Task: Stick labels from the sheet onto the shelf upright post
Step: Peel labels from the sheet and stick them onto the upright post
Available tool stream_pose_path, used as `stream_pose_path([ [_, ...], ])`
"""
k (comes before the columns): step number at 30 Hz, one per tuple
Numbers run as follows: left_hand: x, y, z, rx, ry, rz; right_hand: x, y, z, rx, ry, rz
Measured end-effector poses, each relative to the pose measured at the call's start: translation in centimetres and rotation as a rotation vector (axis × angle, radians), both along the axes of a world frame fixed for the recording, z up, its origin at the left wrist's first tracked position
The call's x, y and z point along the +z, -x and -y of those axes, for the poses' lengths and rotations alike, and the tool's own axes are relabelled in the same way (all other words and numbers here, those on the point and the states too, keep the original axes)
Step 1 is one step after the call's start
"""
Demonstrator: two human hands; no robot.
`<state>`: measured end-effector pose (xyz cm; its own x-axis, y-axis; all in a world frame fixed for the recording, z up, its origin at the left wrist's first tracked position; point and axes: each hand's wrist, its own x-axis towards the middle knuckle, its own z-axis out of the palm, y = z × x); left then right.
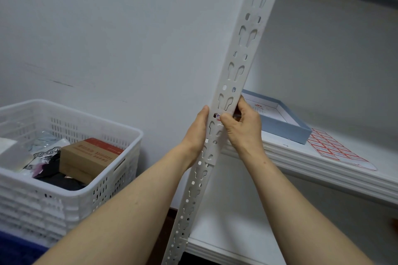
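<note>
The white perforated upright post [241,54] runs from top right down to the bottom centre. My left hand [197,133] lies flat along the post's left edge with straight fingers. My right hand [242,123] curls round the post's right edge, its thumb pressing a small red-and-white label [218,116] onto the post's face. Most of the label is hidden under the thumb. The label sheet [336,148], with rows of red-framed labels, lies on the white shelf [323,170] to the right.
A shallow blue box lid [286,122] sits on the shelf behind the post. At the left stands a white plastic crate [71,191] holding a brown carton [86,157] and packets. A lower shelf board [226,241] lies below. A plain wall is behind.
</note>
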<state>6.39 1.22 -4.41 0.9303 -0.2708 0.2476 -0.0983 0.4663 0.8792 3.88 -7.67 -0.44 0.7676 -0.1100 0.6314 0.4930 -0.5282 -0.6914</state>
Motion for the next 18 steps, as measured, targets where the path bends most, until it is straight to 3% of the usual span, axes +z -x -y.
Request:
stream_pose_path([
  [18, 0.12, 0.14, 0.08, 0.003, -0.006, 0.013, 0.02, 0.18, -0.56, -0.017, -0.056, -0.012],
])
